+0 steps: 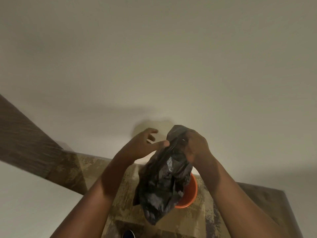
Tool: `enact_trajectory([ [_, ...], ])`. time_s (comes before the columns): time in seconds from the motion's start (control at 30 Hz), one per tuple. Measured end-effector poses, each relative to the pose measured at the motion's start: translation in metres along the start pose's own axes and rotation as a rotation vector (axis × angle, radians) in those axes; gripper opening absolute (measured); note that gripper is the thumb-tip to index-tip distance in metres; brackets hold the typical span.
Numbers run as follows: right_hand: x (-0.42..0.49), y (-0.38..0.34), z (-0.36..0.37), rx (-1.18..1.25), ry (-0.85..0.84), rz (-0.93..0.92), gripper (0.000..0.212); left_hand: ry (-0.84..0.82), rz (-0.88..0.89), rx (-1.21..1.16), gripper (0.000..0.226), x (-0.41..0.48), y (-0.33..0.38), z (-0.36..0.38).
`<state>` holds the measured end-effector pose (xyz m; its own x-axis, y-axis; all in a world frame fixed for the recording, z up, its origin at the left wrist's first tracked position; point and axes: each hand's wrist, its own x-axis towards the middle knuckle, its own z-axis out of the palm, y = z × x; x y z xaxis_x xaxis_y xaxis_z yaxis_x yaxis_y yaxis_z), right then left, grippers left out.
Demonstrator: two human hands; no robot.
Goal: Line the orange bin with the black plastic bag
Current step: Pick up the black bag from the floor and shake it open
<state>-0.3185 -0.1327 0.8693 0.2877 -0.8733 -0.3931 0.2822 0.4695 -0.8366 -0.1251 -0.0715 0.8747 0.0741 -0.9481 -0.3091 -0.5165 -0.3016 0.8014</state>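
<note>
A crumpled black plastic bag (163, 179) hangs in front of me, bunched at its top. My right hand (197, 145) is closed around that bunched top. My left hand (145, 143) is just left of the bag's top, fingers spread, with the thumb touching the plastic. Below and behind the bag stands the orange bin (190, 193); only its right rim and side show, the rest is hidden by the bag. The bag's lower end hangs over the bin's mouth and in front of it.
The bin stands on a worn brown patterned floor (123, 189) close to a pale wall (154, 66). A dark wooden piece (25, 140) runs diagonally at the left. A dark shoe tip (128, 234) shows at the bottom edge.
</note>
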Motion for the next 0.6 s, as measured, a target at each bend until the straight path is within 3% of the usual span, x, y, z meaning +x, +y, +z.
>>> enact_trajectory([
  [0.07,0.005,0.002,0.005,0.027,0.005,0.035,0.027,-0.066,-0.022,-0.066,0.029,0.004,0.006,0.006],
  [0.13,0.016,0.005,0.006,0.017,0.000,0.038,0.031,-0.038,-0.101,-0.288,0.019,0.005,0.007,0.007],
  [0.23,0.032,0.005,0.002,-0.522,0.148,-0.058,0.007,0.047,-0.238,-0.633,0.021,0.004,0.004,0.008],
  [0.33,0.014,-0.001,0.003,-0.746,0.233,-0.190,0.033,0.121,-0.335,-0.981,0.019,0.006,0.004,0.006],
  [0.4,0.004,0.000,0.003,-1.054,0.164,-0.302,0.060,0.150,-0.381,-1.179,0.021,0.011,0.003,0.000],
  [0.47,0.006,0.014,-0.003,-1.328,0.130,-0.276,0.079,0.177,-0.402,-1.251,0.024,0.014,0.003,-0.005],
  [0.53,0.012,0.030,-0.011,-1.430,0.139,-0.133,0.064,0.179,-0.349,-1.214,0.023,0.016,0.003,-0.011],
  [0.6,0.021,0.045,-0.024,-1.371,0.125,0.123,0.042,0.235,-0.303,-1.155,0.024,0.017,0.003,-0.014],
])
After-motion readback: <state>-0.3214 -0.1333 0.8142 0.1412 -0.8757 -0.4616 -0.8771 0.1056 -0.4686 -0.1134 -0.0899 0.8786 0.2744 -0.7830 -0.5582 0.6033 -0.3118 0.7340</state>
